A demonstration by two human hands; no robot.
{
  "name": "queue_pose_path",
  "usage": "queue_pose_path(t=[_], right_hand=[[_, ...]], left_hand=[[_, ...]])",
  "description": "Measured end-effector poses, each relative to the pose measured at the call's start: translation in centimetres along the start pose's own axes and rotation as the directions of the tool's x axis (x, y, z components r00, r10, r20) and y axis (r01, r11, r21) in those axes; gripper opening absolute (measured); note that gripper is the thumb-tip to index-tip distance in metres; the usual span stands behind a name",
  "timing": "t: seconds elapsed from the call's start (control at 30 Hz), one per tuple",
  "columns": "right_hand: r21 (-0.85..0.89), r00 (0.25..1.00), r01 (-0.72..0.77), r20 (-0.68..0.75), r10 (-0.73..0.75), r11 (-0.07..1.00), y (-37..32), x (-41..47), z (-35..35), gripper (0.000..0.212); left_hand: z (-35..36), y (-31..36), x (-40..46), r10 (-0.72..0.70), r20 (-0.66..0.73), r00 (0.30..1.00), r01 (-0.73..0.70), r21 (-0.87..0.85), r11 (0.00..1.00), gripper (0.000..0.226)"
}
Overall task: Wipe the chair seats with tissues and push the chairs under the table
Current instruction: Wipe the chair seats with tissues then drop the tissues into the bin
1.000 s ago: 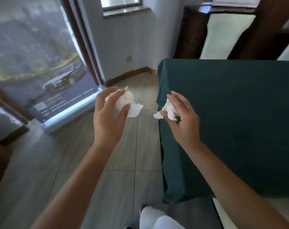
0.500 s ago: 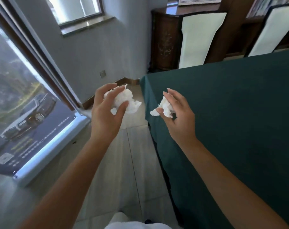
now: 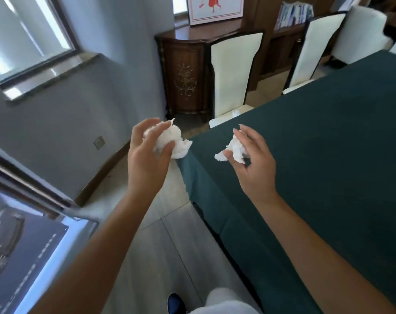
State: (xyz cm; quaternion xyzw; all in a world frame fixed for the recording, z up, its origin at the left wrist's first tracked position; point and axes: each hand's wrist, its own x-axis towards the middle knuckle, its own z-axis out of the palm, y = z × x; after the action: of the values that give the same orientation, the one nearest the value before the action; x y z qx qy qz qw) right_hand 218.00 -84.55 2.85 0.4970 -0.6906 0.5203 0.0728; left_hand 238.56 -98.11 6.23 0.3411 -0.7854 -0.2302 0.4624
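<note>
- Table (image 3: pixel 328 155) w/ dark green cloth fills the right side.
- Near chair (image 3: pixel 234 73) on far side: seat sticks out, small tissue scrap on it; next chair (image 3: pixel 315 48) likewise not pushed in, so both prob. left to do.
- Left hand (image 3: pixel 147 159): fingers clamped on big tissue wad (image 3: pixel 172 141).
- Right hand (image 3: pixel 253 162): thumb + fingers pinch small tissue wad (image 3: pixel 234 148), over table corner.
</note>
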Motion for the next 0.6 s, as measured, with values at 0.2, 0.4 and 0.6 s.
queue_pose_path(t=[0.2,0.4,0.6], right_hand=[[-0.083,0.997,-0.062,-0.059,0.058,0.995,3.2,5.1,3.8,0.05],[-0.065,0.989,-0.107,-0.107,0.1,0.992,9.7,13.0,10.4,0.046],[-0.047,0.99,-0.125,-0.069,0.122,0.991,13.7,20.8,16.5,0.043]], left_hand=[[4.5,-4.1,6.9,0.101,0.061,0.993,-0.097,-0.055,0.994,0.042],[9.2,-9.2,15.0,0.065,0.127,0.99,-0.062,-0.025,0.998,0.041],[13.2,-12.5,23.5,0.007,0.159,0.987,-0.006,-0.009,1.0,0.04]])
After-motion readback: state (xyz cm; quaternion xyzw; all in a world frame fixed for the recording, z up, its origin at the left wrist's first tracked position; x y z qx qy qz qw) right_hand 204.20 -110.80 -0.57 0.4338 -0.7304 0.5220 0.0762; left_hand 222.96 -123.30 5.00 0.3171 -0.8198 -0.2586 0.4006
